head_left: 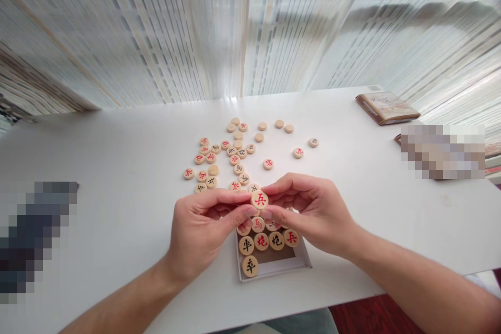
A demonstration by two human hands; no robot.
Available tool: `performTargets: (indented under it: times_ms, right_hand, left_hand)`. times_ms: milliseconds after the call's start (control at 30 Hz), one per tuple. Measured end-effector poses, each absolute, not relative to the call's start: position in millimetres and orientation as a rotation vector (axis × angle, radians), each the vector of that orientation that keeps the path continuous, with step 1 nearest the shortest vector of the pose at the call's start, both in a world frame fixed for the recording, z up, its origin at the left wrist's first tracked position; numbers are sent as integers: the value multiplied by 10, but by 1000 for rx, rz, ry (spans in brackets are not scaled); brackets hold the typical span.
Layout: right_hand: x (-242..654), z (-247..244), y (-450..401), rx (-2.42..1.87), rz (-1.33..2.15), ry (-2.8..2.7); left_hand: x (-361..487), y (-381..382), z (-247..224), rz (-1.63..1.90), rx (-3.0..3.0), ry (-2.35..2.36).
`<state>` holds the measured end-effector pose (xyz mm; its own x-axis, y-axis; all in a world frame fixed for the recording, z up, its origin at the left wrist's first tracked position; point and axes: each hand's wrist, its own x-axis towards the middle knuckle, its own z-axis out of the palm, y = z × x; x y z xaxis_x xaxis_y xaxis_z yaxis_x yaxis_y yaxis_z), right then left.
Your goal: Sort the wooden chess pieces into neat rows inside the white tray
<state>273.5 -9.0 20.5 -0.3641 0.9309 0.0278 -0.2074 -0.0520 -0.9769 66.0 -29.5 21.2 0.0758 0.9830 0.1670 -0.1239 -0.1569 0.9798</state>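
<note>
Our left hand and right hand pinched a wooden disc. We judged it light, rigid, best gripped rimwise.

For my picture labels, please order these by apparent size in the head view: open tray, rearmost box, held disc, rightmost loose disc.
1. Open tray, partly hidden
2. Rearmost box
3. Held disc
4. Rightmost loose disc
Real disc sizes may match: the held one is nearer.
</note>
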Motion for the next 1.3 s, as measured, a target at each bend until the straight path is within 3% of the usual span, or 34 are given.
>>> performTargets:
  times_ms: [433, 900, 1300]
  right_hand:
    - [2724, 217, -105, -758, 1599, -1422]
    - [2742, 331, -44, -829, 2053, -1167]
    - [2717, 334, -101, -988, 2067, -1190]
  left_hand:
    - [636, -271, 197, 1412, 1551, 952]
    - [642, -297, 185, 1348, 1525, 950]
    - [672, -278, 207, 1335, 1970, 866]
